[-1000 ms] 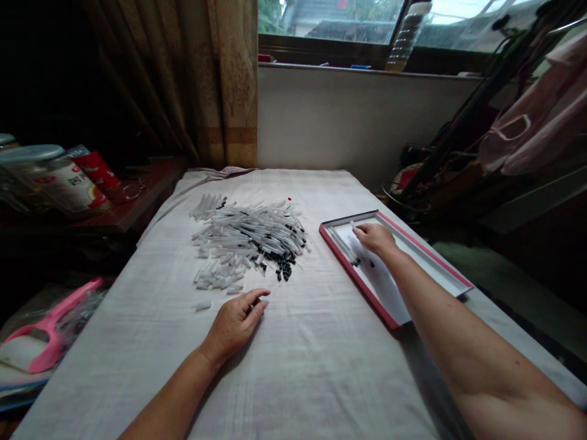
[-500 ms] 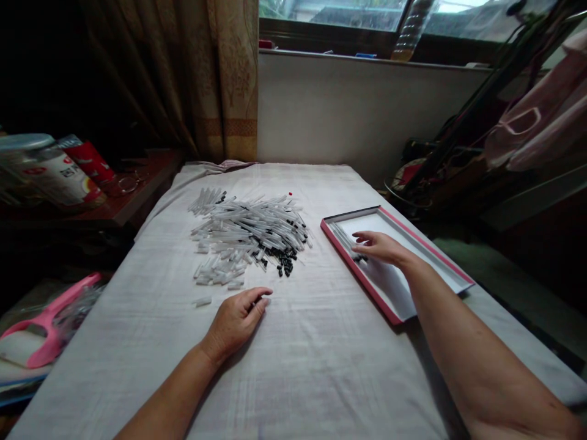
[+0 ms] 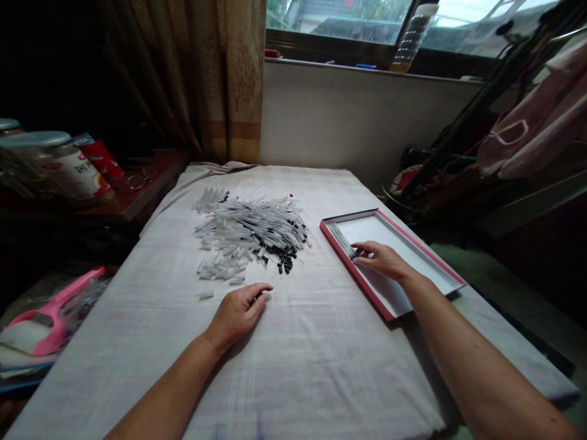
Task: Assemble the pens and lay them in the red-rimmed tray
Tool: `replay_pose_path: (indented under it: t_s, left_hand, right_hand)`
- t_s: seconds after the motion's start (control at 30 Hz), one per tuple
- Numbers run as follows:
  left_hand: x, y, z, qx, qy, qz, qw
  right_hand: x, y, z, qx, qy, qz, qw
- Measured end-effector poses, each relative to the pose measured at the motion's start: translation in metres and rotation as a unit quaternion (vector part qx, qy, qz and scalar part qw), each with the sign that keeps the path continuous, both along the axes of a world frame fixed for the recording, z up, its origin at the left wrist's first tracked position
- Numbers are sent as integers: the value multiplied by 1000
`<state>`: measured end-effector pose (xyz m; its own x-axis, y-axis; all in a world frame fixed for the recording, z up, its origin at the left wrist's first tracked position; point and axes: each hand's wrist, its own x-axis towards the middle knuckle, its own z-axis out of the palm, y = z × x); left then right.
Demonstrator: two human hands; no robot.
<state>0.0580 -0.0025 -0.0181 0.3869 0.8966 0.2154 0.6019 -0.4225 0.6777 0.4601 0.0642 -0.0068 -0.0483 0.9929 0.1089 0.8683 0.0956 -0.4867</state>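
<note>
My right hand (image 3: 376, 258) is over the left side of a shallow red-edged white box lid (image 3: 403, 238). Its thumb and fingers are apart at the black ends of several clear pens (image 3: 340, 237), which lie side by side along the lid's left wall. My left hand (image 3: 239, 310) rests on the cloth, loosely curled, with a gap between thumb and forefinger and nothing visible in it. Just beyond it spreads a heap of clear pen tubes (image 3: 247, 217), with short translucent caps (image 3: 222, 264) at the near left and small black plugs (image 3: 285, 260) at the near right.
A pale checked cloth (image 3: 312, 366) covers the table. One tiny red piece (image 3: 291, 195) lies behind the heap. On a side table at left stand a lidded jar (image 3: 68, 168) and glasses (image 3: 137, 179). Pink-handled scissors (image 3: 52, 311) sit lower left. A bottle (image 3: 413, 40) stands on the sill.
My right hand has lowered slightly, and its fingers have come down around the pens' black ends in the lid. My left hand stays in place. The camera view has shifted a little.
</note>
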Motion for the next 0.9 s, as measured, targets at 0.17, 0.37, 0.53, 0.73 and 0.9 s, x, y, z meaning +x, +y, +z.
replay_pose_path:
  t_s: [0.17, 0.37, 0.53, 0.73, 0.9]
  left_hand:
    - [-1, 0, -1, 11, -4, -2, 1000]
    - [-1, 0, -1, 20, -8, -8, 1000]
    - [-1, 0, 1, 16, -18, -10, 1000]
    - [0, 0, 2, 4, -31, -11, 999]
    - [-1, -1, 1, 0, -35, -20, 999]
  right_hand:
    - [-4, -3, 4, 9, -27, -2, 1000]
    - [-24, -11, 29, 47, -96, -30, 994]
    - [-92, -17, 39, 120, -38, 41, 991]
    - [-183, -7, 34, 51, -103, 108, 987]
    - [-213, 14, 33, 29, -179, 38, 983]
